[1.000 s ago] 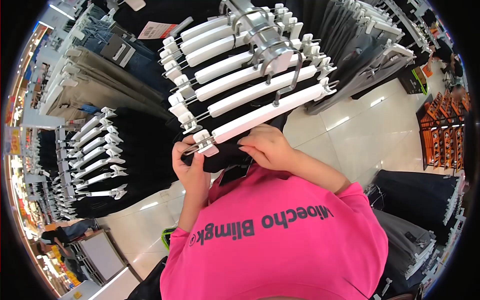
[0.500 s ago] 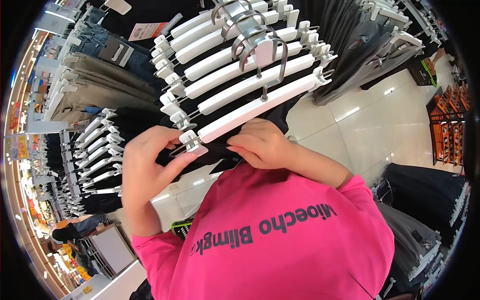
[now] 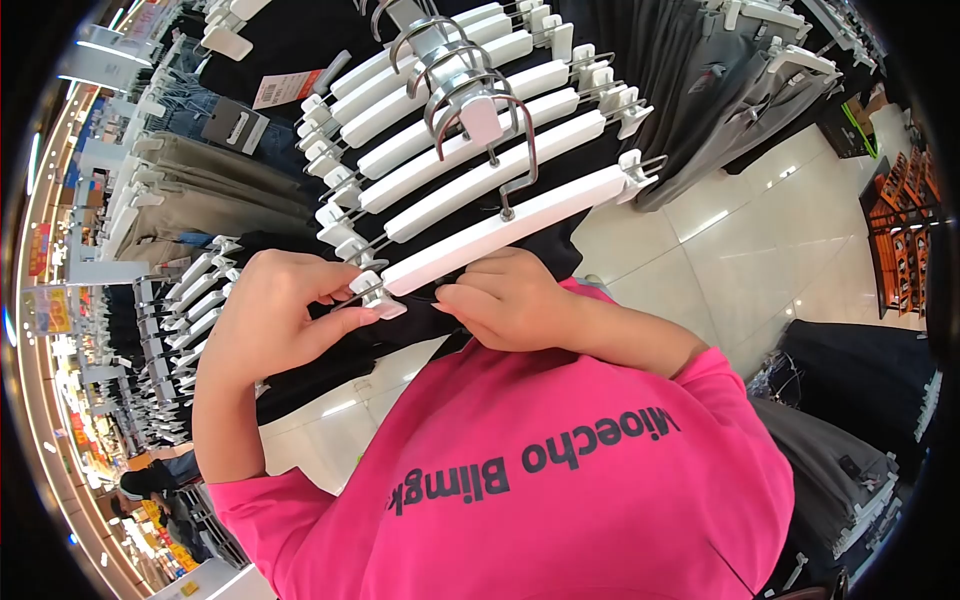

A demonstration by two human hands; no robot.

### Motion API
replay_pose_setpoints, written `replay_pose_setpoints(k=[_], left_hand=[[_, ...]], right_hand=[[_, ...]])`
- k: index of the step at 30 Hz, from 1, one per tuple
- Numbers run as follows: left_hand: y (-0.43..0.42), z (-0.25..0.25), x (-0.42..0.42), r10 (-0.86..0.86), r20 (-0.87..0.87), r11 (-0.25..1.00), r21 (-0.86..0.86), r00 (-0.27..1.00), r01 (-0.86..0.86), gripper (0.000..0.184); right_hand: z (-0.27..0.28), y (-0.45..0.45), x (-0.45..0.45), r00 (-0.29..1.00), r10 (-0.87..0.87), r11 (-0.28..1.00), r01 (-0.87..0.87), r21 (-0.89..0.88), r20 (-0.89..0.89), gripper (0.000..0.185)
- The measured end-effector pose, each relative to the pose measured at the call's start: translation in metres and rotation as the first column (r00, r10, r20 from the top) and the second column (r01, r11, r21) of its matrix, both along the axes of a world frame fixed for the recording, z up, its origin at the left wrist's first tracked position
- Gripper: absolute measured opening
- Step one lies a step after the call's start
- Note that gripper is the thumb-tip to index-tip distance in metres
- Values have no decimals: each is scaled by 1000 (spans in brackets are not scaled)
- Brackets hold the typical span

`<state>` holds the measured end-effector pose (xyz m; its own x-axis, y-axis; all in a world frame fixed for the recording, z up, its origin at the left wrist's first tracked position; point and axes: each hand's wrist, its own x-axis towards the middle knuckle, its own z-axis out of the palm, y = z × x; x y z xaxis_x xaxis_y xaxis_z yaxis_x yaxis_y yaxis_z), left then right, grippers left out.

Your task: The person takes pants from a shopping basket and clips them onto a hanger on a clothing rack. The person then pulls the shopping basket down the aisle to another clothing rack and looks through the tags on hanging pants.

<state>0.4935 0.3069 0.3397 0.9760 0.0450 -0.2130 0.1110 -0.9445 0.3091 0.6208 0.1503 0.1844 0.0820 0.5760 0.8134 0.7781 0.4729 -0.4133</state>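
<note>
A white clip hanger [image 3: 510,225] hangs nearest to me, its hook on the end of a metal rail [image 3: 462,88]. My left hand [image 3: 275,310] pinches the hanger's left clip [image 3: 374,295] between thumb and fingers. Black garment [image 3: 550,245] hangs below the bar. My right hand [image 3: 510,300] is closed on the garment's top edge, just under the bar and to the right of that clip. The right clip [image 3: 635,175] is untouched, and no cloth shows in its jaws. Several more white hangers with black garments hang behind.
Khaki trousers [image 3: 190,190] hang at the left, with a red and white price tag [image 3: 285,88] above. Grey trousers [image 3: 725,100] hang at the upper right. Orange goods stand on a rack [image 3: 900,240] at the far right. Another person [image 3: 150,480] is at the lower left.
The nearest hanger and both hands have shifted left in the view. My left elbow has swung outward, while the left hand stays at the clip and the right hand on the garment.
</note>
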Motion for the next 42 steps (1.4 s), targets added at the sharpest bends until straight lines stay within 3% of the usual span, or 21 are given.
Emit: replay_pose_setpoints(k=[7,12,18,21,25,29,31,33,36,40,42], left_hand=[[5,-1,5,-64,-64,998,22,996,66,30],[6,-6,2,-20,-41,999,-40,999,18,31],[-7,-12,-10,263,69,935,-263,962,-236,31],[-8,-25,-21,330,118,876,-407,936,-257,34],[-9,-25,-27,216,91,950,-251,972,-187,36],[-11,-46,-38,278,139,950,-185,951,-250,31],[-11,-51,-39,296,124,941,-206,947,-268,30],[-13,-55,-39,412,276,884,-352,868,-308,32],[-11,-56,-38,376,355,890,-395,856,-227,36],[-7,-68,-40,412,339,877,-398,846,-268,37],[-4,-79,-41,409,432,879,-423,804,-220,38]], right_hand=[[3,2,-3,992,-128,991,127,49,19,9],[5,1,0,994,-103,994,100,54,49,15],[0,6,0,988,-141,987,136,87,58,10],[2,7,0,988,-134,990,129,62,75,10],[1,10,1,988,-133,989,127,77,73,10],[1,15,2,988,-127,987,117,112,83,12],[0,16,1,989,-129,987,121,101,78,13],[0,15,2,988,-123,990,116,81,91,13],[0,16,1,989,-116,993,111,50,92,14],[1,18,-1,992,-109,994,108,19,69,18],[-2,19,-3,994,-101,995,101,-2,37,20]])
